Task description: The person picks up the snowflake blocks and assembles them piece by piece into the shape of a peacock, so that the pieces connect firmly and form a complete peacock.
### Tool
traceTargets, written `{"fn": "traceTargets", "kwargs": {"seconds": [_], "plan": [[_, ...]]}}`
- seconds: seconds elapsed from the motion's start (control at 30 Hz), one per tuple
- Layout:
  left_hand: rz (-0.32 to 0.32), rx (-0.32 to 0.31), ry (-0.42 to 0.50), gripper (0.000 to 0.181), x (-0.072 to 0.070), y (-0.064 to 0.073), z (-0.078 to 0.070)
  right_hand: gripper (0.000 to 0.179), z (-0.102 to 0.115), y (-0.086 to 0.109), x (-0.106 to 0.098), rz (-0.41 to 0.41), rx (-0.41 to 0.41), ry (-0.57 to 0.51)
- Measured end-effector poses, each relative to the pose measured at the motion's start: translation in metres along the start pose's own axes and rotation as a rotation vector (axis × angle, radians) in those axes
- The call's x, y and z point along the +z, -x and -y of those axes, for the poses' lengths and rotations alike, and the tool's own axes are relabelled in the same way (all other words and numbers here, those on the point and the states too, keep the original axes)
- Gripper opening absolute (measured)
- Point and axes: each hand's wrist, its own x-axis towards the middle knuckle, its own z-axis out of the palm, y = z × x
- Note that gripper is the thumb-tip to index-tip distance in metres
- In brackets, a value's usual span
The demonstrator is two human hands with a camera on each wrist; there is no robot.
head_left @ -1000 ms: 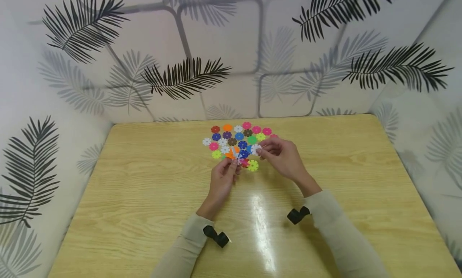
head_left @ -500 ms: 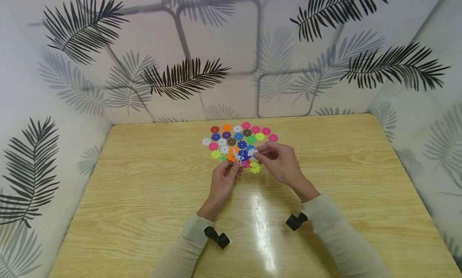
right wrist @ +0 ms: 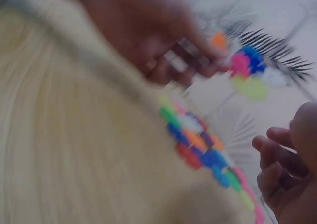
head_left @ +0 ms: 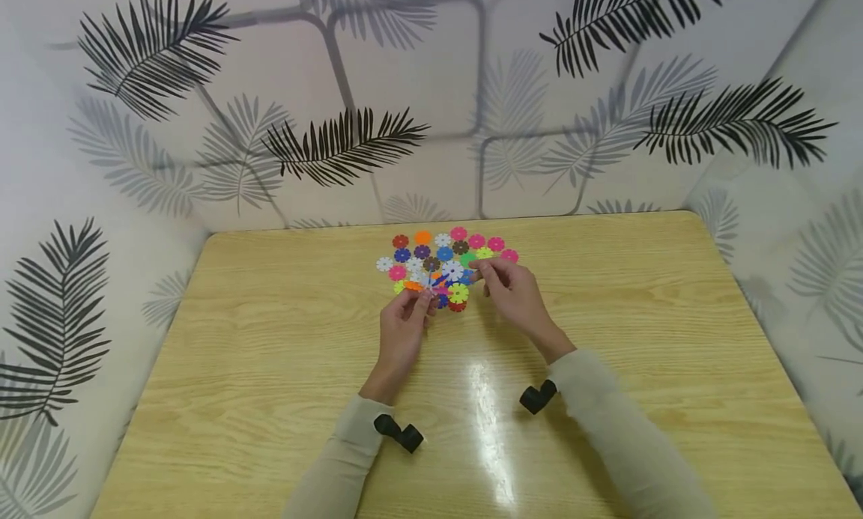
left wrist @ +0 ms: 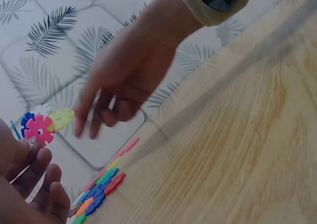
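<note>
In the head view my left hand (head_left: 401,332) pinches a small cluster of joined notched plastic discs at its near side. The cluster shows an orange disc (head_left: 413,285), a yellow-green disc (head_left: 458,293) and a white disc (head_left: 452,271). A pink disc (left wrist: 39,130) and a blue one stand beside the left fingertips in the left wrist view. My right hand (head_left: 515,294) is just right of the cluster, apart from it. Its fingers are loosely bent and hold nothing, as the left wrist view shows. The right wrist view is blurred.
Several loose notched discs lie flat at the table's far edge, among them a red disc (head_left: 401,241), a pink disc (head_left: 496,244) and a brown disc (head_left: 461,247). Behind the wooden table (head_left: 270,354) rises a leaf-patterned wall (head_left: 431,70).
The right fingers have let go of the white disc, which stays on the cluster, and have drawn away from it. My left hand has shifted slightly left, and the cluster has turned.
</note>
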Motion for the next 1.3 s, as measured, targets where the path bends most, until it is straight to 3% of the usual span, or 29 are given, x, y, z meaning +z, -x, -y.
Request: {"fn": "traceTargets", "kwargs": {"seconds": [0.2, 0.3, 0.4, 0.57, 0.77, 0.9, 1.0, 1.07, 1.17, 1.3], "plan": [[0.002, -0.003, 0.008, 0.025, -0.004, -0.001, -0.001, 0.034, -0.012, 0.007, 0.024, 0.140, -0.015, 0.400], [0.018, 0.014, 0.018, 0.024, -0.003, -0.001, -0.001, 0.037, -0.009, 0.008, 0.031, 0.162, -0.007, 0.484], [0.041, 0.021, 0.025, 0.024, -0.003, 0.000, -0.002, 0.037, -0.004, 0.005, 0.034, 0.183, -0.023, 0.501], [0.068, 0.024, 0.020, 0.025, -0.002, 0.001, -0.003, 0.046, 0.000, 0.001, 0.034, 0.220, -0.035, 0.452], [0.078, 0.057, 0.019, 0.024, 0.000, 0.001, -0.001, 0.065, -0.003, -0.002, 0.030, 0.289, -0.049, 0.312], [0.089, 0.090, -0.015, 0.026, 0.002, 0.001, 0.001, 0.041, -0.003, 0.000, 0.017, 0.316, 0.016, 0.268], [0.088, 0.094, -0.041, 0.024, 0.002, 0.002, 0.002, 0.014, -0.002, 0.003, 0.003, 0.283, 0.061, 0.245], [0.088, 0.094, -0.042, 0.023, 0.002, 0.002, 0.003, 0.005, 0.000, 0.003, -0.006, 0.241, 0.078, 0.220], [0.103, 0.097, -0.038, 0.022, 0.003, 0.003, 0.005, 0.008, 0.006, 0.000, -0.020, 0.151, 0.080, 0.152], [0.126, 0.092, -0.051, 0.021, 0.006, 0.005, 0.005, 0.015, 0.019, -0.005, -0.035, 0.025, 0.014, 0.013]]}}
